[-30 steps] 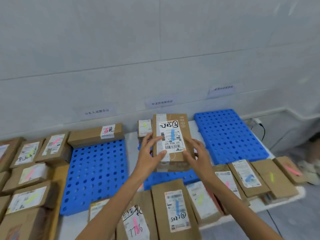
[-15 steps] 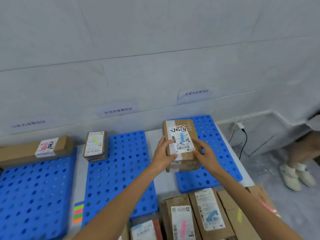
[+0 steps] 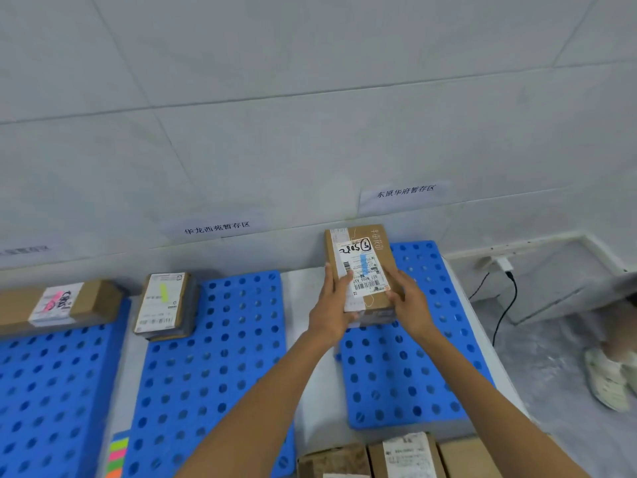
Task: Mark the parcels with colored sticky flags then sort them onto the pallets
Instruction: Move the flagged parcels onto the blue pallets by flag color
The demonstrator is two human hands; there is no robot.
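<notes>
Left hand [image 3: 331, 313] grips the parcel [image 3: 358, 250] by its left edge, thumb lying across the label [image 3: 366, 276]; right hand [image 3: 411, 307] clasps the near right corner, fingers curled round the side. The parcel is brown cardboard, and its white label carries a barcode, black handwritten marks and a blue flag [image 3: 363, 264] stuck down its middle. It sits between both hands over the far left part of the rightmost blue pallet [image 3: 406, 374], close to the wall; whether it touches the pallet is unclear.

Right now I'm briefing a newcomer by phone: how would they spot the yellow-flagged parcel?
Of three blue pallets along the wall, take the middle pallet. The small parcel lies at its far left corner. Its flag is yellow; the long box beside it has pink.
</notes>
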